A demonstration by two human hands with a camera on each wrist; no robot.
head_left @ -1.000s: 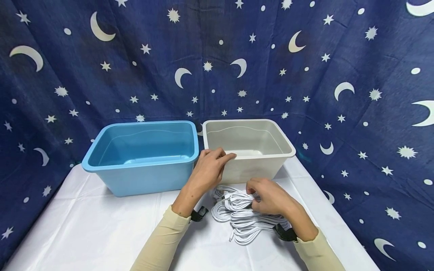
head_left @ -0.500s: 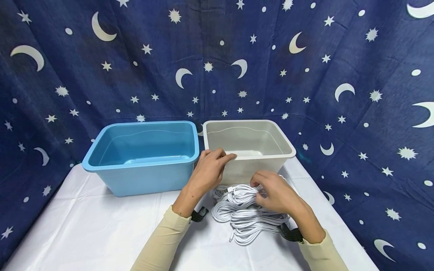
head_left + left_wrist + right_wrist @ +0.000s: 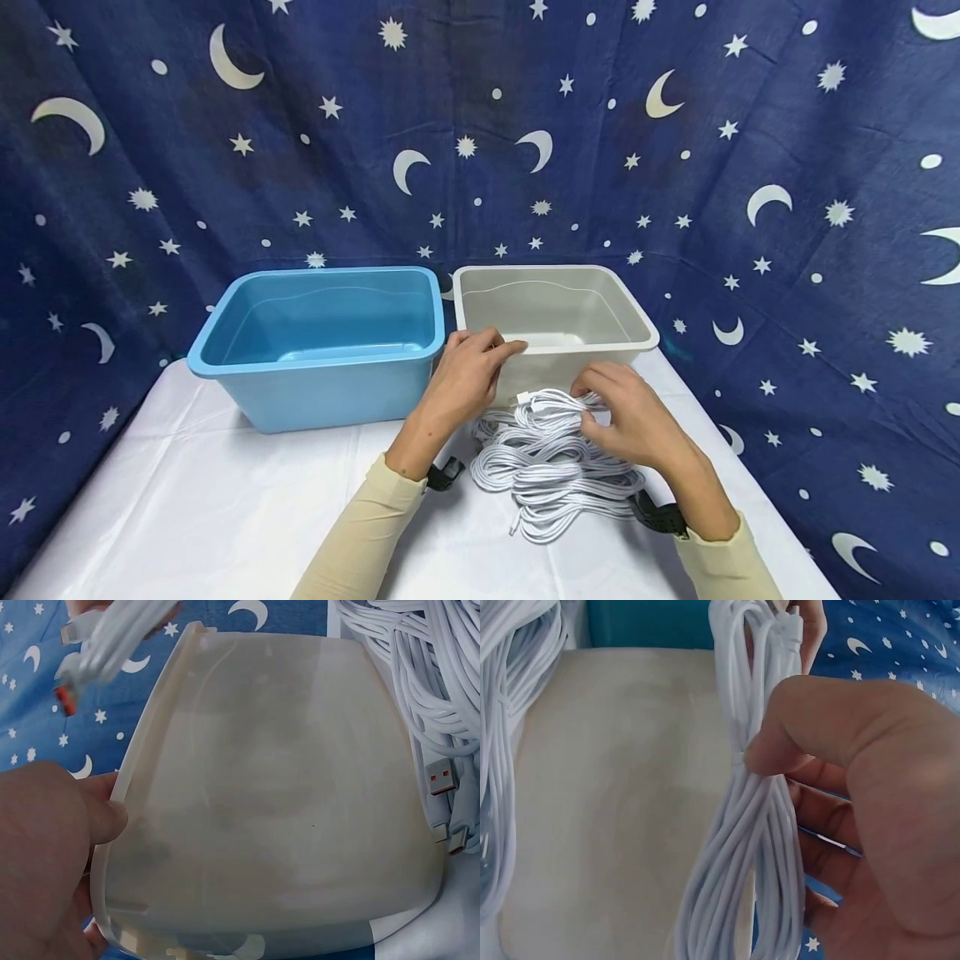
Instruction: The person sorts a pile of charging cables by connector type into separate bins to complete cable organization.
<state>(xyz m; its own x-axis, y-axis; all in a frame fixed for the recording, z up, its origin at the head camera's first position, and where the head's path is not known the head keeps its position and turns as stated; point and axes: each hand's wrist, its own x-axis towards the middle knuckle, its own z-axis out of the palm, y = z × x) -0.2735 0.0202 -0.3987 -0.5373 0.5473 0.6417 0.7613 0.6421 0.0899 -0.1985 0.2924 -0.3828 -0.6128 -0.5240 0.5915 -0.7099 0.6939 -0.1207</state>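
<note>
My left hand grips the front rim of the off-white plastic bin; in the left wrist view the thumb lies on the outer wall and the other fingers are partly hidden behind the rim. A coiled white USB cable is pinched between thumb and fingers of my right hand, at the tie round its middle. This bundle is raised in front of the bin, its plugs pointing left. Below it lies a pile of similar white cable bundles; a USB plug with an orange inside shows there.
A blue plastic bin stands left of the off-white one, close beside it. Both rest on a white-covered table. A dark blue curtain with moons and stars hangs behind and along the sides.
My right hand has moved up and slightly right, lifting one cable bundle off the pile towards the off-white bin's front. My left hand has stayed on the rim.
</note>
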